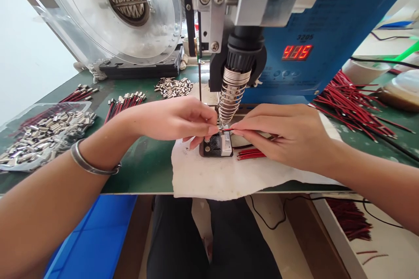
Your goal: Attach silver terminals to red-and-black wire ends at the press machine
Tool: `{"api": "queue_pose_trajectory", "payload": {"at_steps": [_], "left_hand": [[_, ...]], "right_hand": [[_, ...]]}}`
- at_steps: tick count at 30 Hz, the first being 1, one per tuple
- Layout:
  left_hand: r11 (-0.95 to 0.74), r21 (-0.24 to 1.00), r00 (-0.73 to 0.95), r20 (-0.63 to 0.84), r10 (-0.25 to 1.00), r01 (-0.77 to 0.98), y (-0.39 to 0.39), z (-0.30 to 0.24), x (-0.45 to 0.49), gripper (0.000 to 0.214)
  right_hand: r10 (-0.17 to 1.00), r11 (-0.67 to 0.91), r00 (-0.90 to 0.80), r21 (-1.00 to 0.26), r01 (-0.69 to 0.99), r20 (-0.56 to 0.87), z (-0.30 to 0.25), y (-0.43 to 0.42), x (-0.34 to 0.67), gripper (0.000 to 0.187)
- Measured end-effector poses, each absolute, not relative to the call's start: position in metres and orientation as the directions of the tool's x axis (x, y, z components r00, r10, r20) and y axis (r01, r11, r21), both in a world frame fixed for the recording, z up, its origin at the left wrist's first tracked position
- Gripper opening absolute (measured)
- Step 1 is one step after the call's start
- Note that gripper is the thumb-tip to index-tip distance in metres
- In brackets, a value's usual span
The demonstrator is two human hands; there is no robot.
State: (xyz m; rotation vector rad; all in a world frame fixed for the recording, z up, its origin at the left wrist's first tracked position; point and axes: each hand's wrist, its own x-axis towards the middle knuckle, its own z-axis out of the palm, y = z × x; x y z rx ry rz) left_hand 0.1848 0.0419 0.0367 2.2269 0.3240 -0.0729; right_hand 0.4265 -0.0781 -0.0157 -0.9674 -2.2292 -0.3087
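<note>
My hands pinch small parts: left hand point(176, 117) on a terminal, right hand point(281, 133) on a red wire point(250, 154), meeting at the jig point(216, 144) on the counter point(147, 165). Above, the hot tip point(229, 104) could burn my fingertips if they slip.

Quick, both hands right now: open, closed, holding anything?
Left hand: fingers pinched shut on a small part under the soldering tip; the part is too small to identify.
Right hand: pinched shut on a thin red wire.
</note>
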Motion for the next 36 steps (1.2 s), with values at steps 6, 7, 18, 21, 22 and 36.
{"api": "queue_pose_trajectory", "payload": {"at_steps": [6,7,18,21,22,36], "left_hand": [[-0.607,0.746,0.961,-0.178,0.214,0.273,0.0421,0.0374,0.1855,0.034],[-0.605,0.748,0.961,-0.177,0.213,0.271,0.0423,0.0371,0.1856,0.034],[-0.610,0.738,0.955,-0.184,0.231,0.290,0.0416,0.0379,0.1839,0.028],[-0.589,0.753,0.954,-0.193,0.230,0.294,0.0415,0.0377,0.1841,0.026],[-0.584,0.757,0.954,-0.194,0.229,0.294,0.0417,0.0373,0.1841,0.025],[-0.605,0.750,0.962,-0.173,0.210,0.267,0.0417,0.0371,0.1838,0.034]], "right_hand": [[0.543,0.695,-0.498,-0.028,0.719,0.676,-0.0158,-0.0791,0.4236,0.023],[0.538,0.696,-0.498,-0.026,0.717,0.680,-0.0160,-0.0791,0.4233,0.023],[0.538,0.698,-0.488,-0.038,0.716,0.687,-0.0163,-0.0767,0.4233,0.023],[0.543,0.702,-0.492,-0.046,0.711,0.681,-0.0161,-0.0761,0.4242,0.023],[0.545,0.703,-0.493,-0.049,0.710,0.678,-0.0160,-0.0762,0.4244,0.023],[0.549,0.693,-0.490,-0.041,0.720,0.677,-0.0162,-0.0777,0.4238,0.022]]}}
